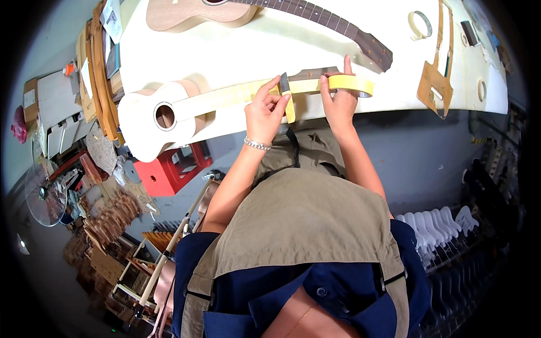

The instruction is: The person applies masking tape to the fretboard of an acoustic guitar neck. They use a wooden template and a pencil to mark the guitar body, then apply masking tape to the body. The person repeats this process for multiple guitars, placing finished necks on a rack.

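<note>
A small pale wooden guitar body (147,123), like a ukulele's, lies across the near edge of the white table. Pale yellow masking tape (225,94) runs along its neck. My left hand (263,117) is closed over the neck's far part, pinching a yellow-handled cutter knife (290,110) with a dark grey upper end. Beyond it, a strip of tape reaches to a tape roll (365,86), which my right hand (340,107) grips, its index finger pointing away from me. Behind the strip shows part of the dark headstock (310,74).
Farther back lies a second small guitar (197,12) with a dark fretboard. At the right are another tape roll (420,25) and a wooden template (435,84). Below the table's left end stands a red crate (163,176); white guitar-shaped parts (434,228) hang at the lower right.
</note>
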Action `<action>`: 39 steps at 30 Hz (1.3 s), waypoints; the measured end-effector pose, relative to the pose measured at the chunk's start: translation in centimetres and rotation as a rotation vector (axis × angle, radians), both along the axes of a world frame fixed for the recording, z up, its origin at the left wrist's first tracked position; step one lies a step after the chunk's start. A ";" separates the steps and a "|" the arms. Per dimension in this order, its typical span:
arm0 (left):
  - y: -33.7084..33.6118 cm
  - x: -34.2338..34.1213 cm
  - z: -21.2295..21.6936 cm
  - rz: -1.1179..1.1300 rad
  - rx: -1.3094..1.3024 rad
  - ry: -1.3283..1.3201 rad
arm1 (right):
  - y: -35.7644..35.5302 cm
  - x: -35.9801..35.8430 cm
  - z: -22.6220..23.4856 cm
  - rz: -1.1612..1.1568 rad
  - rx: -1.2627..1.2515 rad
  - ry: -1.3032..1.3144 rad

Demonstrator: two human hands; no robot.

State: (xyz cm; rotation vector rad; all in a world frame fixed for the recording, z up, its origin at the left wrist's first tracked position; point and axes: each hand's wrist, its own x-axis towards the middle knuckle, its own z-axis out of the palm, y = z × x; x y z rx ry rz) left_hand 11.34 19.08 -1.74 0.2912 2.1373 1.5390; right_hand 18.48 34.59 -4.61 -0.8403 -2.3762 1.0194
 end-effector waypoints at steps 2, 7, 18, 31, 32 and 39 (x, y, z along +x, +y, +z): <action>0.1 0.1 0.1 0.016 -0.019 -0.018 | -0.2 0.1 0.1 -0.006 -0.016 -0.008; 0.9 0.4 0.3 0.097 -0.043 -0.051 | -3.8 2.0 2.4 0.383 0.016 0.406; 6.4 -10.5 3.0 -0.663 -0.803 0.855 | 6.3 1.1 6.5 -0.065 -0.934 0.781; 9.9 -8.7 4.4 -0.036 0.353 -0.354 | 13.9 5.3 5.6 -0.167 -1.931 1.607; 8.1 -12.2 4.4 0.035 0.300 -0.237 | 16.0 7.0 5.3 -0.189 -1.786 1.676; 5.8 -24.3 1.8 -0.074 -0.198 0.440 | 16.6 4.1 2.3 -0.400 -0.533 0.607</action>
